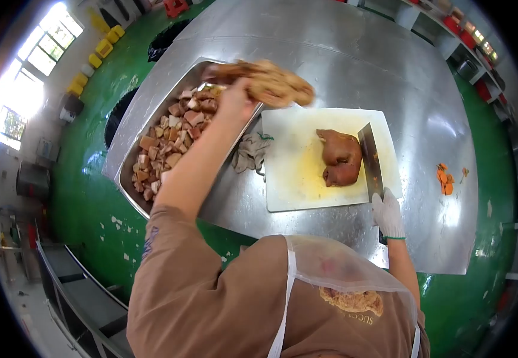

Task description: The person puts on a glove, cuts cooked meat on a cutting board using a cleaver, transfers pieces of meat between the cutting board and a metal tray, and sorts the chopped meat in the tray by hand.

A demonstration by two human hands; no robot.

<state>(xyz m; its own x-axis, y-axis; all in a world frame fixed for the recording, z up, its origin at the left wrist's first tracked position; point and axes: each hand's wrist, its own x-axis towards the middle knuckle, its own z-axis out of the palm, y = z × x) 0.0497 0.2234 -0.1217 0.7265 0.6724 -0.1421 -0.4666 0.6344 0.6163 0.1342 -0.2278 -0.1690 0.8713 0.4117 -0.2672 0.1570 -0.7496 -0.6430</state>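
My bare left hand grips a large, irregular piece of cooked meat, brown and blurred by motion, above the tray's right edge. Under that arm, the metal tray holds many chopped meat chunks. In a white glove with a green cuff, my right hand is closed round the handle of a cleaver. Its blade stands along the right side of a brown, curled piece of cooked meat. That piece lies on the white cutting board, which is stained with yellow juice.
A crumpled grey cloth lies between tray and board. Orange slices sit on the steel table at the right. Dark bin bags hang beyond the table's left edge. A metal rack stands at lower left.
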